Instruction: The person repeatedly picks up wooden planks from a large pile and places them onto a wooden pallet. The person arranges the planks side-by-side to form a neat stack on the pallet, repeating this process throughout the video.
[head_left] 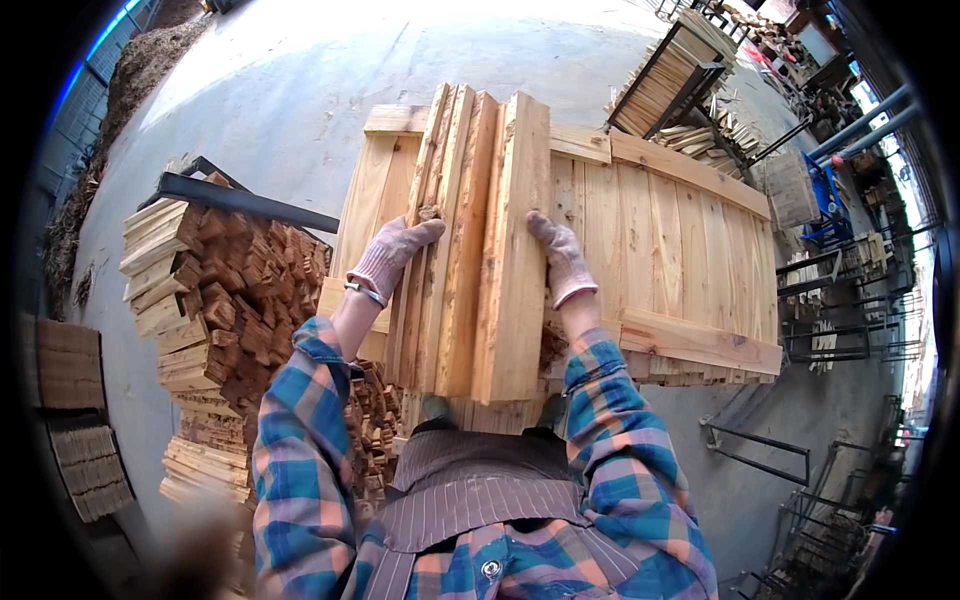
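Head camera view: my gloved left hand and gloved right hand clamp the sides of a bundle of pale rough-sawn wooden slats standing on edge between them. Beneath the bundle lies a flat pale wooden plank panel. Just left of my left hand sits a stack of reddish-brown wood blocks; beyond my right hand, metal racks of slats.

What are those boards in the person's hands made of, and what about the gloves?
The boards look like raw, unfinished softwood: pale, with visible grain, knots and rough sawn edges. The gloves on the left hand and right hand seem to be knitted fabric, pinkish-grey, judging by the ribbed cuffs.
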